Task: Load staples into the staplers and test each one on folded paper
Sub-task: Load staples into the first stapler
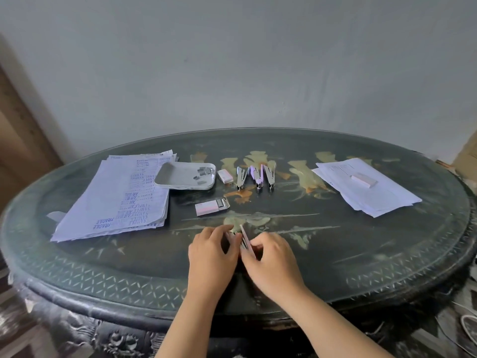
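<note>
Metal staplers [258, 177], three abreast; fourth stapler [244, 239] nearer.

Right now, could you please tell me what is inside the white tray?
Loose staple strips lie in the tray, far right corner; its floor beneath them is hidden.

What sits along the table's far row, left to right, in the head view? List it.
Printed papers → tray → staple box → left stapler → middle stapler → right stapler → plain papers.
</note>
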`<state>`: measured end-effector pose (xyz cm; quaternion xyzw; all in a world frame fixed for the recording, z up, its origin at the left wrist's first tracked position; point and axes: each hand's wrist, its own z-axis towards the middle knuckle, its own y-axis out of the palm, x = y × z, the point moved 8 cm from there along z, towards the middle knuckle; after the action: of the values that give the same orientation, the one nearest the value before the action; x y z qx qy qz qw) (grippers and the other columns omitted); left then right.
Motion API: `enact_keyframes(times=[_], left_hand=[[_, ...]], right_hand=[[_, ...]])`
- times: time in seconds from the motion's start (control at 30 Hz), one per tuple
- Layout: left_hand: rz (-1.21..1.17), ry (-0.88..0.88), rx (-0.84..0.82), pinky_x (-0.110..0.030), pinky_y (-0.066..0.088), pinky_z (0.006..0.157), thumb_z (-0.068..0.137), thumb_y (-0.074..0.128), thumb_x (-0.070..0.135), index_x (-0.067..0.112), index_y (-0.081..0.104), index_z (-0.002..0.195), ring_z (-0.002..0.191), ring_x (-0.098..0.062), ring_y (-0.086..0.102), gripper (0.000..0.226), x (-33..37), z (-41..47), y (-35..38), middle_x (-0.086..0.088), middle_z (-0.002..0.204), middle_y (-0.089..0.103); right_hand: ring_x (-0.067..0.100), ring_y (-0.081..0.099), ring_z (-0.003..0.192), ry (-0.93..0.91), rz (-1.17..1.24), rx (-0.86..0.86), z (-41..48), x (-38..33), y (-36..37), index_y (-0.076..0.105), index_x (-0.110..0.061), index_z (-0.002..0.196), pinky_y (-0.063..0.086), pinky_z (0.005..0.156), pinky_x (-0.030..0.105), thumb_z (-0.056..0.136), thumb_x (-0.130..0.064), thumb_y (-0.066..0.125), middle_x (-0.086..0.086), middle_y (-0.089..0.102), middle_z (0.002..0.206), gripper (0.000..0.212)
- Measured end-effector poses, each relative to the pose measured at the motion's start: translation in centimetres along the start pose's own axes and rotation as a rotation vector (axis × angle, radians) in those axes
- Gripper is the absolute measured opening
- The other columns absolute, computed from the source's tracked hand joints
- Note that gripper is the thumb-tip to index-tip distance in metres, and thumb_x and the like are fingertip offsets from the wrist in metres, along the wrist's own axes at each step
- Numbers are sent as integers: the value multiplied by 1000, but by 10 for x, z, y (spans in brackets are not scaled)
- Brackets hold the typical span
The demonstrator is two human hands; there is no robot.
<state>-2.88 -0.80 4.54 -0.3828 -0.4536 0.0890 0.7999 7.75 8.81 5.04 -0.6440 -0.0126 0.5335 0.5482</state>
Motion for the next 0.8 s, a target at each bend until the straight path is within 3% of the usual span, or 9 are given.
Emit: enact_keyframes(times=[0.1,0.2,0.27,0.37,0.53,0.63,0.8], left_hand=[[-131,-11,-35,-31,48,87,85,65,40,29,67,110,91,0,60,26,1,-1,-4,16,98,62],[-270,-35,-51,-20,51,81,85,68,35,28,67,109,87,9,61,25,2,-2,-7,17,101,62],[-366,-39,-28,-10,48,74,83,71,34,26,66,109,85,9,62,28,3,-3,-13,14,103,64],[-484,-88,-11,-5,44,69,81,72,36,33,66,112,79,4,64,32,1,-4,-21,11,96,70],[-639,-59,-28,-7,47,72,88,66,20,34,65,114,85,0,69,30,6,-7,-25,16,89,73],[-637,17,13,-9,48,72,89,65,12,31,66,110,87,0,68,28,13,-9,-29,18,92,72],[-598,104,66,-9,47,64,88,63,6,29,66,107,84,-4,69,30,21,-13,-31,12,87,72]], right_hand=[[16,60,95,184,151,-149,23,7,2,65,-11,108,48,89,33,94,-42,47,-1,68,94,38],[20,54,68,189,130,-251,36,4,9,65,1,99,47,63,31,97,-35,46,6,57,74,41],[15,48,60,164,148,-295,36,-1,14,64,-1,103,36,54,26,98,-27,45,3,52,69,33],[3,50,61,103,253,-251,30,-13,8,59,-19,117,34,48,14,99,-24,46,-8,56,79,23],[1,51,62,-130,270,-73,17,-34,-9,52,-26,119,39,53,13,98,-26,48,-10,55,97,21],[1,55,80,-197,245,16,9,-37,-12,49,-23,119,45,63,12,98,-25,49,-16,49,98,22],[10,57,83,-257,253,70,2,-37,-12,47,-21,112,52,70,30,98,-23,46,-10,52,93,13]])
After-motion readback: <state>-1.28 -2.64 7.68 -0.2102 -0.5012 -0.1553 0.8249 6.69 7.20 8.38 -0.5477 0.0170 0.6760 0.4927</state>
